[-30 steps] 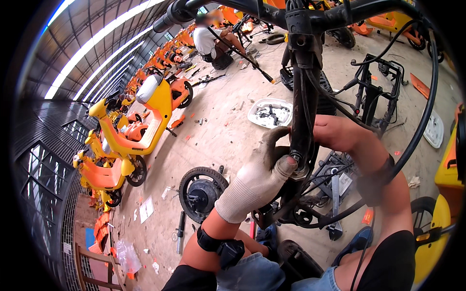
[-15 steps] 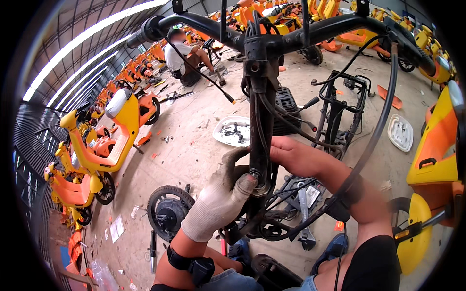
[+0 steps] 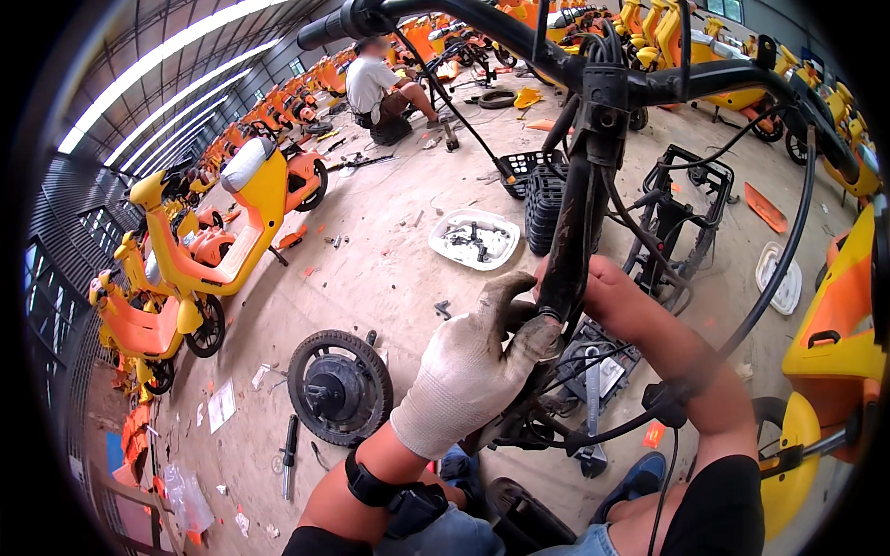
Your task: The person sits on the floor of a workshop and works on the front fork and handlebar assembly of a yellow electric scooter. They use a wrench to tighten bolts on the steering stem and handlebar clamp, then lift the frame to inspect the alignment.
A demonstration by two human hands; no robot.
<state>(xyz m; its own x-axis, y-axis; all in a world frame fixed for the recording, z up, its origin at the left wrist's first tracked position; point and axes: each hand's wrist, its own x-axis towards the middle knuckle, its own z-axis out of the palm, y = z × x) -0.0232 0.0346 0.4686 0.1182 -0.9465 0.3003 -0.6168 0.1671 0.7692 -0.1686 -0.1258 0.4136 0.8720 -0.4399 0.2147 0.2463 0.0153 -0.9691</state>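
Observation:
A black steering column [image 3: 569,222] with handlebars [image 3: 482,20] stands before me, leaning to the right, cables running down along it. My left hand [image 3: 482,357], in a whitish knit glove with a grimy thumb and fingers, is closed around the column's lower part, thumb by a metal collar. From the other side my bare right hand [image 3: 603,285] grips the column at about the same height; its fingertips are hidden behind the tube. A black hose [image 3: 774,278] loops down past my right forearm. Below the hands, more cables and dark frame parts hang together.
A wheel with a hub motor [image 3: 340,387] lies left of my arm, near a shock absorber [image 3: 290,454]. Beyond sit a white tray [image 3: 475,239] of small parts and a black frame [image 3: 681,199]. A wrench [image 3: 592,408] lies below. Yellow scooters [image 3: 246,232] and a seated person [image 3: 375,88] are farther off.
The handlebars and column have swung to the right and now tilt. Both hands have stayed on the column, my left moving rightward with it. The view has shifted a little.

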